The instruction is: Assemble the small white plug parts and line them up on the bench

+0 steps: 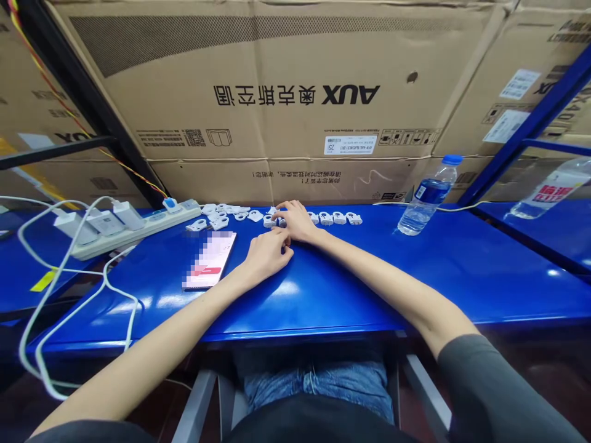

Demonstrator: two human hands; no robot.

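Small white two-pin plugs with ring-shaped handles lie along the back of the blue table (360, 283). A row of these white plugs (325, 218) runs to the right of my hands, and a loose cluster of plugs (217, 214) lies to the left. My right hand (298, 220) reaches over the row, its bent fingers closed around a white plug (269, 221). Just in front, my left hand (269, 253) is closed, fingers curled together by the right fingertips. Whatever it may hold is hidden.
A pink box-like item (215, 258), partly blurred out, lies left of my left hand. Beyond it, a power strip (157, 220) carries chargers and white cables (106, 271). A water bottle (425, 197) stands at right. Large cardboard boxes (286, 49) line the back.
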